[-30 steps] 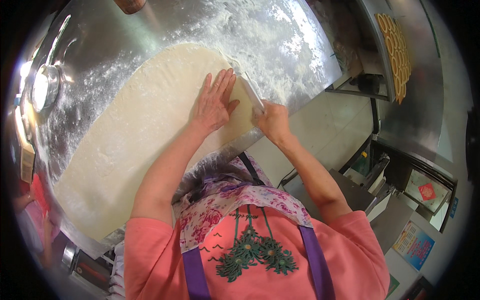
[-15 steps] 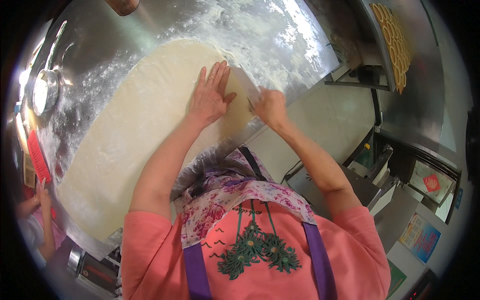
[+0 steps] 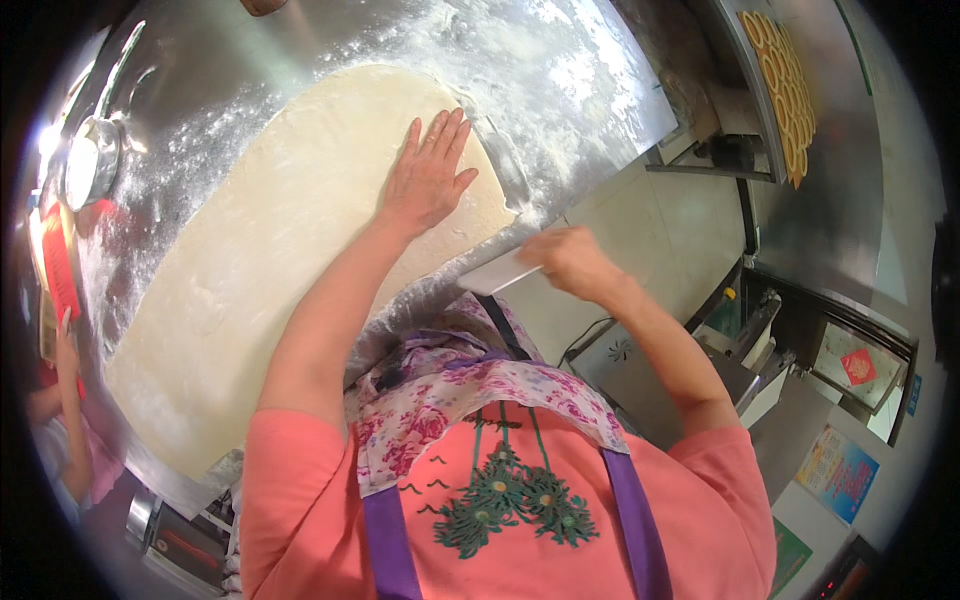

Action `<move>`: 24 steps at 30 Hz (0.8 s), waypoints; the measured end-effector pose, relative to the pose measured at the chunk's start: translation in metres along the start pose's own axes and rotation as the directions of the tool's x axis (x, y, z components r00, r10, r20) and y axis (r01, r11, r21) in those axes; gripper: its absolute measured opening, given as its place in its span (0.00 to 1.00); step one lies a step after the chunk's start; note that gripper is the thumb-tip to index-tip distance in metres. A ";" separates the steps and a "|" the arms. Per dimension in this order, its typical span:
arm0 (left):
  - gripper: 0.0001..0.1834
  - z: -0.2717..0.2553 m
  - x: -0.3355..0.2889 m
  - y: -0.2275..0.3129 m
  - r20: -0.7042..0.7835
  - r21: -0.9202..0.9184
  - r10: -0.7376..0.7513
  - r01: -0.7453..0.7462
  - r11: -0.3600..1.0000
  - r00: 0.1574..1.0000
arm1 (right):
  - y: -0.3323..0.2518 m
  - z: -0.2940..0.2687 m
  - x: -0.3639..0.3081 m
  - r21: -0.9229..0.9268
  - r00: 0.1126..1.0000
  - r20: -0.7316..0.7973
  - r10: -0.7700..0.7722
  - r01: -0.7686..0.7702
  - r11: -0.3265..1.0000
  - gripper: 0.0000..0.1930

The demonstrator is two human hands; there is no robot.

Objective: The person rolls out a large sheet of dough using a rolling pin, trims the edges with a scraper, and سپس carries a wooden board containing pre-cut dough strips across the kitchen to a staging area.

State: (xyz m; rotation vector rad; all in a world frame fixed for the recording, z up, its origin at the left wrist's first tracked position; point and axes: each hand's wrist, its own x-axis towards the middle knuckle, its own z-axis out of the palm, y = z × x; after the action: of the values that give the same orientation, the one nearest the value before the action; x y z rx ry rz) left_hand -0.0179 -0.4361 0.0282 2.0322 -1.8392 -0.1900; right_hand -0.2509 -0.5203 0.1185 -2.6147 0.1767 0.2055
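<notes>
A large pale sheet of rolled dough (image 3: 250,260) lies across a floured steel table (image 3: 560,80). My left hand (image 3: 428,172) rests flat on the dough near its right edge, fingers spread. My right hand (image 3: 572,262) is off the table's near edge, gripping a flat metal dough scraper (image 3: 500,272) whose blade points left toward the table edge. The scraper is apart from the dough.
A metal bowl (image 3: 90,165) stands at the table's far left. Another person's arm (image 3: 62,400) shows at the left rim. A tray of golden round pastries (image 3: 782,80) sits at the upper right. Machines and tiled floor lie to the right.
My right hand has pulled the scraper back off the dough's right edge toward me, past the table edge. My left hand stayed flat on the dough.
</notes>
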 end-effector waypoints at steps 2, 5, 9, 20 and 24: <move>0.33 0.002 0.001 -0.001 -0.009 0.007 0.006 -0.006 1.000 1.000 | 0.001 0.006 0.033 -0.084 0.996 0.088 0.016 -0.009 0.996 0.15; 0.34 0.003 0.000 -0.006 -0.024 0.018 0.015 -0.014 1.000 1.000 | -0.002 0.000 0.046 -0.110 0.983 0.173 0.053 -0.034 0.993 0.14; 0.34 -0.002 -0.001 -0.023 -0.116 0.017 -0.171 0.174 0.985 0.978 | 0.002 -0.005 0.022 0.158 0.880 -0.275 0.387 -0.355 0.921 0.05; 0.35 -0.009 0.010 -0.075 -0.102 0.048 -0.246 0.252 0.967 0.964 | 0.032 0.007 0.091 0.337 0.612 -0.376 0.696 -0.609 0.718 0.08; 0.36 -0.015 0.014 -0.069 -0.093 0.035 -0.247 0.251 0.967 0.964 | 0.023 0.007 0.129 0.144 0.754 -0.378 0.537 -0.525 0.839 0.08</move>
State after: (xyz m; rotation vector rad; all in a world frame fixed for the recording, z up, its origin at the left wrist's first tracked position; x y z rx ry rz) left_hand 0.0536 -0.4422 0.0186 2.2640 -1.5455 -0.1256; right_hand -0.1292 -0.5473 0.0785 -2.4784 1.0722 -0.1572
